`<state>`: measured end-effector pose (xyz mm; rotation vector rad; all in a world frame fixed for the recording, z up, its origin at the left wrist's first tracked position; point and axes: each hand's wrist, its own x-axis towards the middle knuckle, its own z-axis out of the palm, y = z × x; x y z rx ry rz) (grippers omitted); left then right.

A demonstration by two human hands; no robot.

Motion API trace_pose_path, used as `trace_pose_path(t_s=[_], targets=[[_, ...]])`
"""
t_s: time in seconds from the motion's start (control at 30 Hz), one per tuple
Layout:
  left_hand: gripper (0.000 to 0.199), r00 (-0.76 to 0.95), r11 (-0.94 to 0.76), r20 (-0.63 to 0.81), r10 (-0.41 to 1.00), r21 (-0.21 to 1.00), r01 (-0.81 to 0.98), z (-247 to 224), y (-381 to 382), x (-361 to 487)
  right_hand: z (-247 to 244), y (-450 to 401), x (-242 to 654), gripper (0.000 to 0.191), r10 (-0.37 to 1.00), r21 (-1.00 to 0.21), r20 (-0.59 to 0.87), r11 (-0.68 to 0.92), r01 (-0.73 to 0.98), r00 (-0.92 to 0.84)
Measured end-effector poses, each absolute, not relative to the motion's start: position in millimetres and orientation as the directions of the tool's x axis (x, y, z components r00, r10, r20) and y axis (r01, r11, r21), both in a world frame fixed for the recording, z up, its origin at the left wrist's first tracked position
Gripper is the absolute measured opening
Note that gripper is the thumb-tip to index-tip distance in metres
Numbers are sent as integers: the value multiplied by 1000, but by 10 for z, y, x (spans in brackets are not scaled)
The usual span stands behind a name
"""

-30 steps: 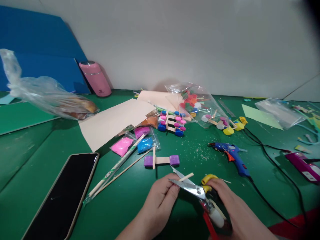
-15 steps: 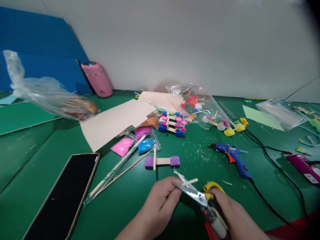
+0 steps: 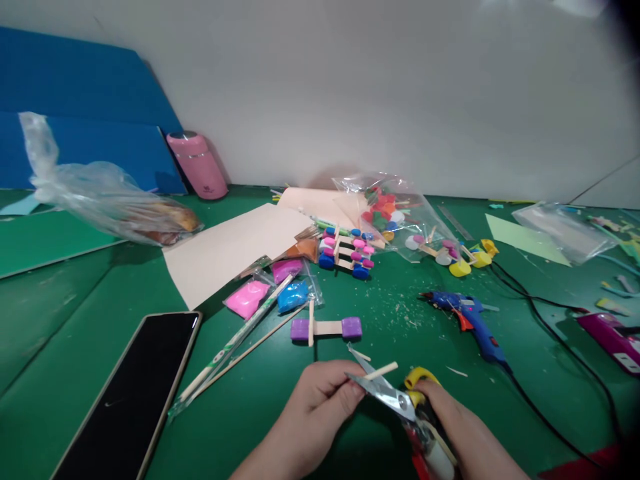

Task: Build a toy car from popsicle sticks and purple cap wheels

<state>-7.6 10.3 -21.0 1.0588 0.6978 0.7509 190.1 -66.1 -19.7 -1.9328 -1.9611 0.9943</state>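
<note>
My left hand (image 3: 327,407) pinches a short wooden stick (image 3: 385,370), whose pale end pokes out to the right past the fingertips. In my right hand (image 3: 445,407) are scissors (image 3: 397,400) with yellow handles. Their blades are parted around the stick, close to my left fingertips. Just beyond the hands lies a small craft piece (image 3: 327,328), a flat wooden strip with purple blocks at both ends and a thin stick across it. Below the scissors, a clear packet with red and white parts (image 3: 437,460) is partly hidden by my right hand.
A blue glue gun (image 3: 465,320) lies to the right, its cord running forward. At left are a phone (image 3: 127,393), wrapped sticks (image 3: 235,340) and clay packets (image 3: 247,298). Several small wheeled pieces (image 3: 347,253) stand farther back. A pink bottle (image 3: 200,167) leans against the wall.
The view has shifted slightly, so the scene sits a little lower. The scissor blades look slightly closer together around the stick; both hands keep their holds.
</note>
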Motion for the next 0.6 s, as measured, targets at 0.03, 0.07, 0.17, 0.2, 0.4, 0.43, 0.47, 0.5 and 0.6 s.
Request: trace_pose_path(t_s=[0.03, 0.07, 0.17, 0.2, 0.4, 0.43, 0.47, 0.5, 0.6], targets=[[28, 596, 374, -171, 784, 897, -234, -217, 105, -80, -176, -653, 1904, 46, 941, -600, -314, -93, 795, -127], [30, 627, 444, -193, 755, 854, -271, -225, 104, -81, -159, -646, 1908, 47, 931, -605, -340, -105, 789, -137], [29, 676, 578, -226, 702, 735, -354, -247, 87, -65, -143, -632, 1920, 50, 885, -578, -443, -160, 800, -143], [27, 669, 595, -239, 703, 712, -372, -254, 79, -54, -148, -631, 1920, 51, 879, -561, -459, -174, 810, -129], [23, 517, 466, -246, 820, 812, -352, -286, 67, -16, -139, -621, 1885, 48, 906, -530, -419, -185, 828, -65], [24, 521, 466, -244, 818, 812, -351, -288, 73, -20, -133, -617, 1882, 48, 908, -533, -415, -183, 826, -66], [25, 535, 484, -248, 807, 798, -359, -289, 79, -25, -130, -614, 1881, 48, 912, -538, -406, -180, 824, -66], [26, 554, 513, -259, 791, 775, -370, -288, 84, -29, -133, -612, 1884, 49, 915, -546, -397, -176, 819, -68], [27, 595, 586, -291, 749, 710, -391, -275, 86, -28, -170, -619, 1903, 51, 918, -567, -389, -171, 806, -79]])
